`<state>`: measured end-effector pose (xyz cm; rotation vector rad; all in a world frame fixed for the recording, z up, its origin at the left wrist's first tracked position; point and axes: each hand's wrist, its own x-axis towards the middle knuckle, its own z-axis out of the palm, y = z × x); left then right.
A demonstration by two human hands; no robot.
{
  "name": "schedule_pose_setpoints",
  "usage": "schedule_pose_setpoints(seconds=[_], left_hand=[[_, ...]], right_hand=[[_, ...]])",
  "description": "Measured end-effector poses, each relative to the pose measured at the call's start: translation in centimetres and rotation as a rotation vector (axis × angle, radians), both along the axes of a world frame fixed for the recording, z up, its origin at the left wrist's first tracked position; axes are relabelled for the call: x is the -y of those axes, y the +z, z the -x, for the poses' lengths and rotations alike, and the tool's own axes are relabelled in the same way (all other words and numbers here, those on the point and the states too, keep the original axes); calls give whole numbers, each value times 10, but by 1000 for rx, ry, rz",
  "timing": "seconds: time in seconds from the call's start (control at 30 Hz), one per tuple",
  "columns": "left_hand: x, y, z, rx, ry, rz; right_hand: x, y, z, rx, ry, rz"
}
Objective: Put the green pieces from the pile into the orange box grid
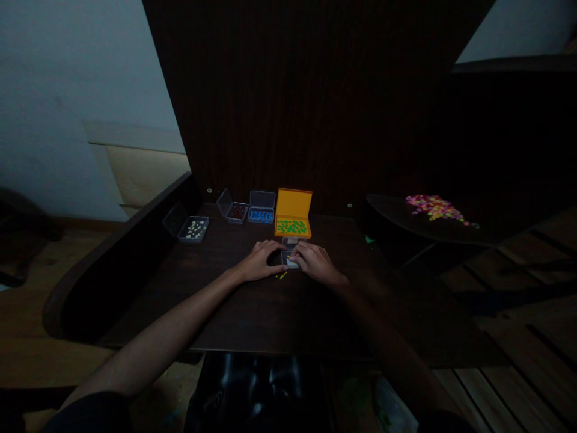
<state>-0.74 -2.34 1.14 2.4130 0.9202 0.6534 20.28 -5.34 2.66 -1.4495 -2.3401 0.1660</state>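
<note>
Handling a small clear box before the yellow box

Small clear box: we enter it directly in front of the yellow box, on our side and close to its front edge; whether the two touch, we cannot tell. See-through walls; lid raised at the far side, with a pale patch on it; whitish area inside, with a speck of yellow. Our fingers cover part of it.

Yellow pieces: tiny, several, loose on the dark desktop, further toward us from the yellow box.

Left hand: ours, front left of the yellow box. Thumb and forefinger stand wide in a curve around the small clear box's left side; we cannot tell how firmly they touch it.

Right hand: ours, front right of the yellow box. Fingers drawn together over the small clear box; we cannot tell whether a piece is pinched there.

Yellow box: opaque, lid upright, green pieces spread inside.

Left of the yellow box, in order, we count three clear boxes, lids raised: blue pieces, dark reddish pieces, cream pieces.

Well right of the yellow box: a multicoloured heap, mostly pink and yellow.
</note>
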Motion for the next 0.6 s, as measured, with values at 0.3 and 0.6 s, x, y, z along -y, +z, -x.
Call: schedule_pose_setpoints(seconds=[0.3, 0.6], left_hand=[[1, 2, 1, 1, -1, 1], [0, 1, 2, 0, 2, 4]], right_hand=[[-3, -2, -3, -79, -54, 31], [-2, -3, -8, -154, 5, 4]])
